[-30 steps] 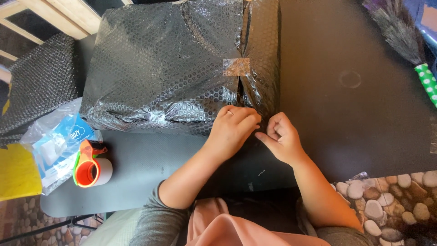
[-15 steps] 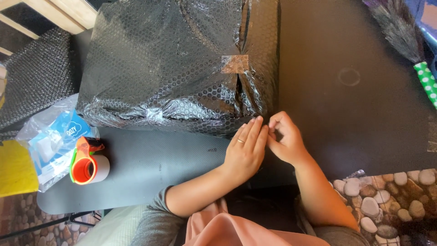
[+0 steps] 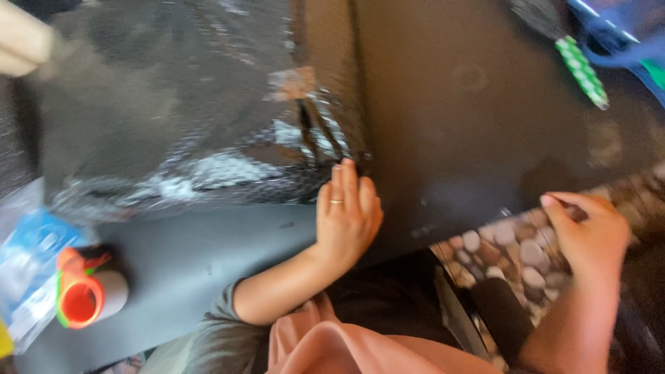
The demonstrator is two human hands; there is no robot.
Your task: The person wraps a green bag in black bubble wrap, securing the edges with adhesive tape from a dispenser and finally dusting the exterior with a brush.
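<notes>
The left hand (image 3: 348,216) lies flat on the dark table (image 3: 478,138), fingers together and stretched forward, their tips touching the near edge of the bundle wrapped in dark bubble wrap (image 3: 187,118); a ring shows on one finger. It pinches nothing. The bundle lies directly ahead of this hand and spreads away to its left, its long axis running across the view, left to right, so the left hand is by far the nearer of the two. Just beyond the fingertips a seam in the wrap opens, and a strip of brown tape (image 3: 294,82) crosses it farther up. The right hand (image 3: 587,235) is well apart, off the table's near edge and over a pebble-patterned floor (image 3: 506,253), fingers curled loosely inward; whether it grips something cannot be told, as motion blur smears it. Far to the left of the left hand, near the table edge, sits an orange tape dispenser with a white roll (image 3: 86,294), just beside a blue-and-clear plastic packet (image 3: 31,266). Beyond the right hand a green-and-white checked handle (image 3: 582,70) lies on the table, its upper end cut off by the frame. The whole picture is blurred, so the wrap's contents stay hidden.
</notes>
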